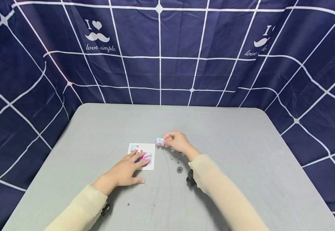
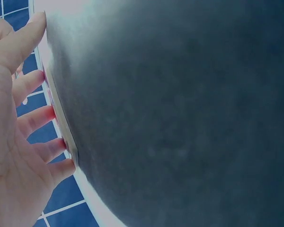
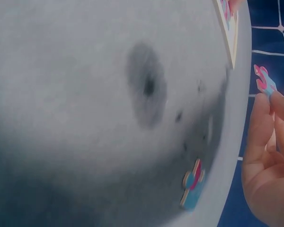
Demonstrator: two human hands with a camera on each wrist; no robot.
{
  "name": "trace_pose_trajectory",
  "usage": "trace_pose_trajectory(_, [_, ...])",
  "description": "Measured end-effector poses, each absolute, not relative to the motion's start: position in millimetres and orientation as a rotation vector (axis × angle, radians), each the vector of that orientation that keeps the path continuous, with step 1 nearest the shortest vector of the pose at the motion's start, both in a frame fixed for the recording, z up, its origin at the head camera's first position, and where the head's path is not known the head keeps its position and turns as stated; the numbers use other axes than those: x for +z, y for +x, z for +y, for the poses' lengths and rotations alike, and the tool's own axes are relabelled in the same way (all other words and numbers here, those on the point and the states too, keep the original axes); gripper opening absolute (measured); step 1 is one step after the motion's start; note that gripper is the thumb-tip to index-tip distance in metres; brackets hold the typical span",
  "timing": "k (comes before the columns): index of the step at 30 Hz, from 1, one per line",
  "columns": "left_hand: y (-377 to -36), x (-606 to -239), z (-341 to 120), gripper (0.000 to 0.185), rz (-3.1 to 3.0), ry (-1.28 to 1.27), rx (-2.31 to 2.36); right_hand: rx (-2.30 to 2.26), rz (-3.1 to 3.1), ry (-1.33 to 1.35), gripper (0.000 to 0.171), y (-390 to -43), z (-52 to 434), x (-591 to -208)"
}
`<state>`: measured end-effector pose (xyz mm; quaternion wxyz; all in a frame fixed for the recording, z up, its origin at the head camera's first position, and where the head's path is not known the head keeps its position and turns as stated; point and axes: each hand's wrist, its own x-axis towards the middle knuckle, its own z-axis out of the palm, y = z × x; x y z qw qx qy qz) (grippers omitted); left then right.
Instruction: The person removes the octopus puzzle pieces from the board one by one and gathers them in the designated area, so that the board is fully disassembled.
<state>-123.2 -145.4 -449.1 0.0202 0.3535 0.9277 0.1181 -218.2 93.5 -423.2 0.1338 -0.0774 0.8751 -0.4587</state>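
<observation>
A white-framed jigsaw puzzle board (image 1: pixel 152 147) lies flat on the table, with pink and light-blue pieces inside it. My left hand (image 1: pixel 125 170) rests on it with the fingers spread, covering part of the picture. In the left wrist view, the fingertips (image 2: pixel 49 112) touch the board along its edge. Just beyond the board's right side, my right hand (image 1: pixel 178 141) pinches a pink and light-blue puzzle piece (image 1: pixel 160 141) between thumb and fingers. The right wrist view has this puzzle piece (image 3: pixel 265 81) held above the table. Another puzzle piece (image 3: pixel 193 187) lies beneath the right hand.
The grey table (image 1: pixel 213 128) has a dark round stain (image 1: pixel 179 169) and small specks right of the board. A navy curtain with white lines (image 1: pixel 179 38) surrounds its back and sides. Both wrists wear dark devices, one (image 1: pixel 191 178) under the right sleeve.
</observation>
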Motion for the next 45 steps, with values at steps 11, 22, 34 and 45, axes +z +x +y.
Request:
trace_pose_trajectory(11, [-123, -451, -146, 0.072, 2.886, 1.104, 0.365, -1.32, 2.513, -0.194, 0.014, -215, 113, -424])
trace_pose_trajectory(22, [-121, -449, -146, 0.075, 2.909, 1.127, 0.329, -1.301, 2.487, -0.159, 0.011, -213, 121, -426])
trace_pose_trajectory(34, [-118, -447, -141, 0.076, 2.905, 1.131, 0.264, -1.298, 2.451, -0.154, 0.013, -213, 126, -426])
trace_pose_trajectory(45, [-113, -448, -140, 0.075, 2.905, 1.038, 0.361, -1.285, 2.456, -0.173, 0.012, -212, 127, -426])
